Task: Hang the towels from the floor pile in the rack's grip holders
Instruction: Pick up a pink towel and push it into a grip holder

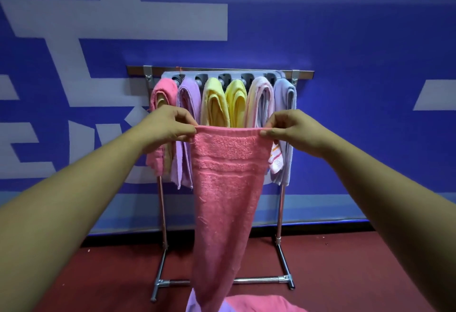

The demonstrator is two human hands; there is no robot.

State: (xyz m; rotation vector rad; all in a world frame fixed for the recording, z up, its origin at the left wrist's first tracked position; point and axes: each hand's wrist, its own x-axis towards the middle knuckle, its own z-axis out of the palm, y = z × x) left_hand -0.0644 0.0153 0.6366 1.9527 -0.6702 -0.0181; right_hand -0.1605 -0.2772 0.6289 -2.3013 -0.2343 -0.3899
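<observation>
Hands (228, 130) on pink towel (225, 200)

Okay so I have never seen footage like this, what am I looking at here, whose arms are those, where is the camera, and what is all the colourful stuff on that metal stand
There is no machine here. The single picture comes from a camera worn on a person's head, looking forward and down, so the two bare arms are the wearer's own. The left hand and the right hand each pinch a top corner of a pink towel, holding it stretched out and hanging down in front of a metal rack. The rack stands on a red floor against a blue wall. Six folded towels already hang side by side from its grey holder strip: pink, purple, two yellow, pale pink and light blue. At the bottom edge, more pink and purple cloth lies on the floor.
</observation>
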